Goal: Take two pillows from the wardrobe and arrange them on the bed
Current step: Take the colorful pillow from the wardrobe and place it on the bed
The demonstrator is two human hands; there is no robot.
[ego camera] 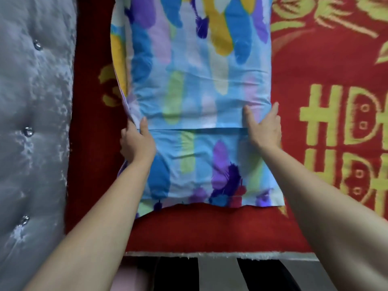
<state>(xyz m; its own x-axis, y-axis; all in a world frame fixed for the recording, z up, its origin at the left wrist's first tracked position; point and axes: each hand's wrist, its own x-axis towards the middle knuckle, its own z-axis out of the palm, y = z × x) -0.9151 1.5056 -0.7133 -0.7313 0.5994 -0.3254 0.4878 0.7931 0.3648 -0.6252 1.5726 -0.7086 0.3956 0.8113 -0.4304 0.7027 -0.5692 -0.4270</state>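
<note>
A pillow (195,66) in a blue case with purple, yellow and green feather prints lies lengthwise on the red bed cover (327,127). The case's loose flap (205,164) stretches toward me past the stuffing. My left hand (137,141) pinches the case's left edge, thumb on top. On the right edge rests my right hand (265,127), fingers spread and thumb pressed on the cloth, gripping the side. A second pillow may lie under the left edge, where another printed layer shows; I cannot tell for sure.
A grey tufted headboard (31,122) with crystal buttons runs along the left. The red cover carries yellow lettering and leaf patterns on the right. Its near hem (220,254) ends at the bed's edge, with dark and grey floor stripes below.
</note>
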